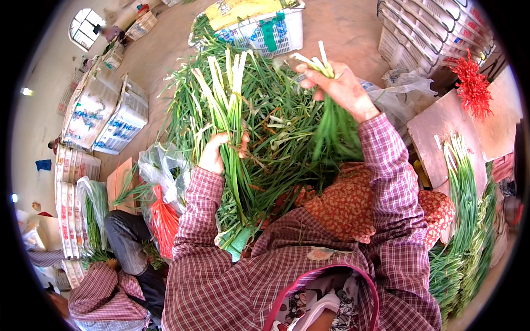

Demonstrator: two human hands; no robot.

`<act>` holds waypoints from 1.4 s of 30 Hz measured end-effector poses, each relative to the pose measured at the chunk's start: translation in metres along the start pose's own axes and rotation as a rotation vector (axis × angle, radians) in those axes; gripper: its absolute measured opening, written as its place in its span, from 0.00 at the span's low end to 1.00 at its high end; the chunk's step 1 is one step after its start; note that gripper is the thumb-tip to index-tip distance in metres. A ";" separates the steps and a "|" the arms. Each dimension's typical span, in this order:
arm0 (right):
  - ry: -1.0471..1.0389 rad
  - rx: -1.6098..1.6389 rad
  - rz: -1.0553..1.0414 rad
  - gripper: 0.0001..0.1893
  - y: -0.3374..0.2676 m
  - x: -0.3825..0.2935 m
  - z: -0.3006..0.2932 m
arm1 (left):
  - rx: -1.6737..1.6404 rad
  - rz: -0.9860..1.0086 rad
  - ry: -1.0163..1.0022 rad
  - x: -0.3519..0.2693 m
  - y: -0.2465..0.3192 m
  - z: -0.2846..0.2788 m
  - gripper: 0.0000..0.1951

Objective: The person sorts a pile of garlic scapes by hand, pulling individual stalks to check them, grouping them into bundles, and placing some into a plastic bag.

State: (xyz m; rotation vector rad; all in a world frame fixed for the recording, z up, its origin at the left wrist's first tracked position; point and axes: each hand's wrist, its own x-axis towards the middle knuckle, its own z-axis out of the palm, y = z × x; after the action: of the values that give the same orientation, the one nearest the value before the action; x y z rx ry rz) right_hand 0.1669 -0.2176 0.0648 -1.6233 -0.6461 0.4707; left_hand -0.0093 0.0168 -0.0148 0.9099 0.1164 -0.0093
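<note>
My left hand [216, 152] grips a bunch of green allium stalks [225, 105], perhaps green garlic or chives. Their pale ends point away from me and their leaves hang towards my lap. In my right hand [341, 87], held up at the right, is a smaller bunch of the same stalks [319, 64]. Its pale ends stick out past the thumb, and its blurred leaves [333, 124] hang below. Beneath both hands spreads a large loose heap of stalks and leaves [277, 128], with some pale and yellowed bits on it.
A white plastic crate [285, 31] stands behind the heap. Stacked crates [418, 37] rise at back right, others [120, 111] at left. Red ties [163, 223] hang at my left. More stalks [459, 178] rest on a board [443, 124] at right. A person's knee [128, 240] is close at left.
</note>
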 end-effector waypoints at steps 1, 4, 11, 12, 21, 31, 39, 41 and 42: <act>0.026 -0.048 0.086 0.14 -0.002 0.000 0.004 | -0.035 -0.034 -0.039 0.004 -0.002 0.003 0.22; -0.012 0.199 -0.017 0.15 0.012 0.000 0.030 | 0.013 -0.062 -0.020 0.011 -0.007 0.011 0.25; 0.153 0.140 -0.278 0.11 0.012 -0.005 0.071 | 0.151 0.002 0.078 0.015 -0.014 0.027 0.21; 0.184 0.064 -0.297 0.10 0.010 -0.005 0.073 | 0.187 0.023 0.098 0.014 -0.013 0.030 0.20; -0.393 -0.304 -0.351 0.11 0.036 -0.031 0.082 | 0.191 0.138 0.231 0.016 -0.005 0.023 0.17; -0.102 -0.013 -0.040 0.17 0.020 -0.038 0.023 | 0.052 0.170 0.183 0.016 0.008 0.002 0.21; -0.199 0.389 0.176 0.12 0.022 -0.035 0.020 | -0.078 0.183 -0.074 0.026 0.008 0.029 0.21; -0.275 0.360 0.169 0.12 0.017 -0.036 0.022 | -0.075 0.178 -0.151 0.030 0.006 0.031 0.21; -0.325 0.347 0.162 0.13 0.018 -0.034 0.024 | -0.098 0.154 -0.162 0.031 0.005 0.037 0.21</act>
State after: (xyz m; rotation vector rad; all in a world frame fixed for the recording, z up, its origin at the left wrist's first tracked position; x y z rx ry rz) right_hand 0.1283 -0.2235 0.0412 -1.2835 -0.6333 0.9274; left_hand 0.0255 -0.0081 0.0087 0.8154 -0.1029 0.0655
